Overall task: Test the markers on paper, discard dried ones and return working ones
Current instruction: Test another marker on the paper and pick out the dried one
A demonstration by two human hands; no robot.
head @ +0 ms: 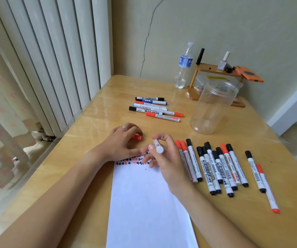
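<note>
A: Head view. Hands?
B: Right hand (164, 158) pinches a marker (157, 146), tip down on the paper (144, 203). Left hand (122, 142) curls round its red cap (137, 137) on the table (90, 126).
A: Others?
B: Capped markers (215, 169) lie just right of the paper.

Your two bare forearms, no sleeves, your left hand (121, 140) wearing a thin silver ring (124, 127), your right hand (165, 158) unadorned

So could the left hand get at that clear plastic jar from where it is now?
Probably not without first letting go: the left hand holds a red cap. The path across the wooden table to the clear plastic jar looks free.
</note>
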